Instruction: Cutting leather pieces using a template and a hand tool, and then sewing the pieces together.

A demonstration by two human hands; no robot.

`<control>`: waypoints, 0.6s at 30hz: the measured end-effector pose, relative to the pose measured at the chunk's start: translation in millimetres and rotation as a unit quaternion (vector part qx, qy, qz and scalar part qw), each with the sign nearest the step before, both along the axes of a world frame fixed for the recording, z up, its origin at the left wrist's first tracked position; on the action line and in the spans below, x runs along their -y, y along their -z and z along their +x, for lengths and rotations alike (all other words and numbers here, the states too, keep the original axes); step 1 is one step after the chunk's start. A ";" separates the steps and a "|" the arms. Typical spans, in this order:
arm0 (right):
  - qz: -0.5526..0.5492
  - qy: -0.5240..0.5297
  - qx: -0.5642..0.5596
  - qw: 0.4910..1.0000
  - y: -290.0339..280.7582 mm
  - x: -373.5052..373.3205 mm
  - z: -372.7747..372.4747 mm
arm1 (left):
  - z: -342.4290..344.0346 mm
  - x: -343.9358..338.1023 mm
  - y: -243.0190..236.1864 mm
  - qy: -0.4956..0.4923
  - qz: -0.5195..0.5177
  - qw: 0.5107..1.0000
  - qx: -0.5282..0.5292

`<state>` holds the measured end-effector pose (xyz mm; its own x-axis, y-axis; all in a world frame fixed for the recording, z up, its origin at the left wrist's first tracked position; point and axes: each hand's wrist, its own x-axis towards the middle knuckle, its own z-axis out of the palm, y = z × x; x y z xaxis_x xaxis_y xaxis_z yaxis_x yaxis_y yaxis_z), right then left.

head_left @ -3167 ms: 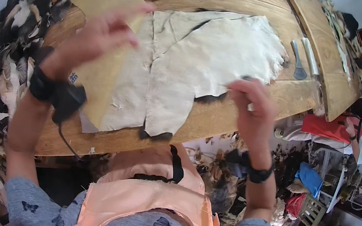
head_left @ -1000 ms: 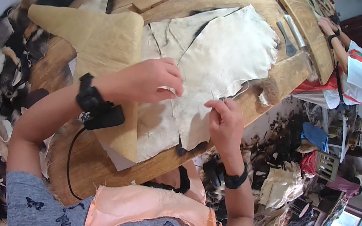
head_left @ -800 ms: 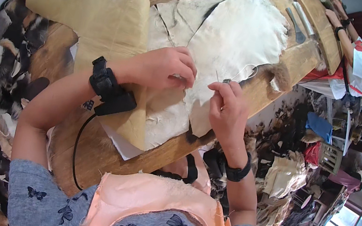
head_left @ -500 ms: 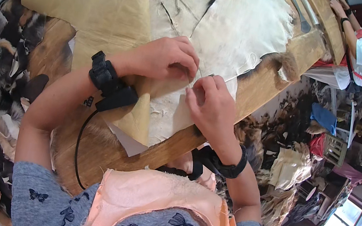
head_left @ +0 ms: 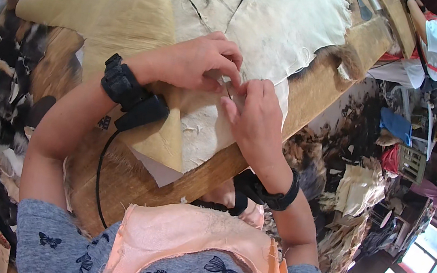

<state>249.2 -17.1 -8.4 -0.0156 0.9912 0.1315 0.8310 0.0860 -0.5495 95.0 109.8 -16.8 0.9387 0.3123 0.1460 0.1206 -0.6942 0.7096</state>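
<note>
Over the hide (head_left: 293, 30), left hand (head_left: 201, 63) and right hand (head_left: 261, 119) flank a needle (head_left: 229, 90) — whether either grip pinches it, I cannot tell.

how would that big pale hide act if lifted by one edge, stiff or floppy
The pale hide would probably sag, since it shows creases and wavy edges. Its edges look thin, so it's likely light for its spread. Lying broad and flat, it seems unlikely to roll.

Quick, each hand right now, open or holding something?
Left hand: fingers curled over the pale hide; grip cannot be told.
Right hand: fingers curled by a thin needle; grip cannot be told.
</note>
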 end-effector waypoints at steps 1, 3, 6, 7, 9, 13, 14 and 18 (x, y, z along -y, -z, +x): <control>0.000 0.002 0.000 1.000 0.2 -0.1 -0.1 | 0.0 0.1 0.1 -0.001 -0.002 1.000 0.003; -0.014 -0.003 0.008 1.000 0.4 -0.4 0.5 | 1.9 0.4 -1.9 0.001 -0.004 1.000 0.007; -0.015 -0.002 0.004 1.000 0.1 -0.8 0.3 | 3.7 0.5 -5.2 -0.005 -0.008 1.000 -0.024; -0.016 0.000 0.003 1.000 0.7 -0.3 0.1 | 3.5 -0.7 -4.3 -0.006 -0.020 1.000 -0.023; -0.013 0.006 0.006 1.000 1.5 0.1 -0.9 | 2.6 -1.4 -2.4 -0.006 -0.031 0.999 -0.024; 0.006 0.010 0.019 1.000 5.3 -0.1 -4.2 | 1.3 1.5 8.6 -0.028 0.015 0.999 0.042; 0.010 0.004 0.030 1.000 5.6 -1.4 -3.9 | 1.2 1.3 10.0 -0.038 0.027 0.997 0.059; 0.037 -0.013 0.056 0.998 6.5 -1.9 -3.0 | 0.9 0.9 10.6 -0.038 0.044 0.996 0.068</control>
<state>246.1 -15.2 -15.0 -0.0598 0.9778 0.2010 0.8840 0.1454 -0.4443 95.9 108.9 -27.4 0.8824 0.3615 0.3010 0.0814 -0.7476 0.6592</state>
